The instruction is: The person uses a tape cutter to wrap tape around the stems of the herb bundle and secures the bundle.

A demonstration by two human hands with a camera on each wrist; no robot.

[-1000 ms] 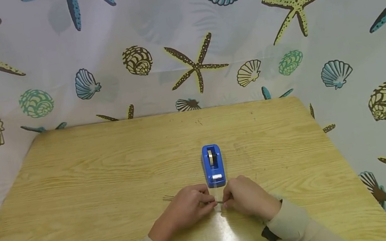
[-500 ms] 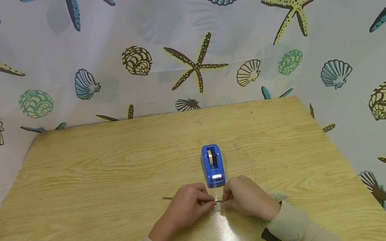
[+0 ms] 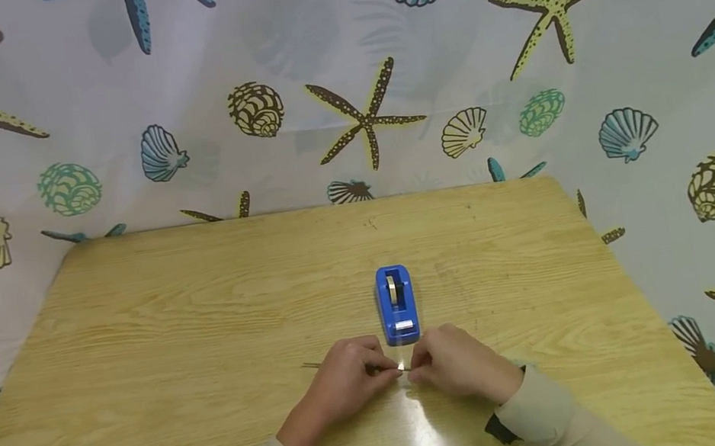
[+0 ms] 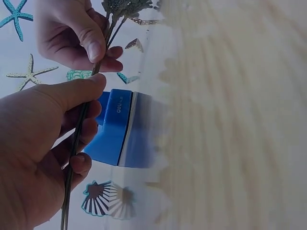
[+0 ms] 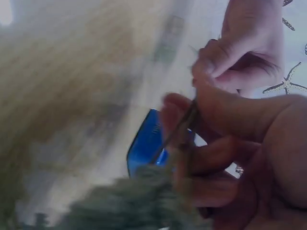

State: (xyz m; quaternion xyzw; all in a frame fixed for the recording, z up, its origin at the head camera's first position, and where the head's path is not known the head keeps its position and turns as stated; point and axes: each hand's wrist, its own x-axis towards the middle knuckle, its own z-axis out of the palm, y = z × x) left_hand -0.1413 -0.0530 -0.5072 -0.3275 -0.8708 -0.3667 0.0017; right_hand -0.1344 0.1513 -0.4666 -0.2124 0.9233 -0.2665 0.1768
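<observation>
A small bundle of thin dark stems (image 4: pixel 79 129) with grey-green leafy heads (image 4: pixel 127 7) spans both hands. My left hand (image 3: pixel 351 380) pinches the stems between thumb and fingers, and their bare ends (image 3: pixel 311 365) stick out to its left. With thumb and fingertips, my right hand (image 3: pixel 459 362) grips them nearer the heads, which show blurred in the right wrist view. A clear tape strip (image 3: pixel 401 355) runs from a blue tape dispenser (image 3: pixel 389 318) down to the stems in the gap between the hands. The dispenser stands just beyond the fingertips.
The wooden table (image 3: pixel 171 320) stretches out on both sides of the hands. A white curtain (image 3: pixel 188 63) printed with shells and starfish hangs behind and beside it. Dark straps (image 3: pixel 502 429) circle the wrists over beige sleeves.
The hands have crept slightly toward the dispenser with the stems. The bare stem ends beside my left hand shift from spread, to lined up, to slightly spread, as the bundle turns.
</observation>
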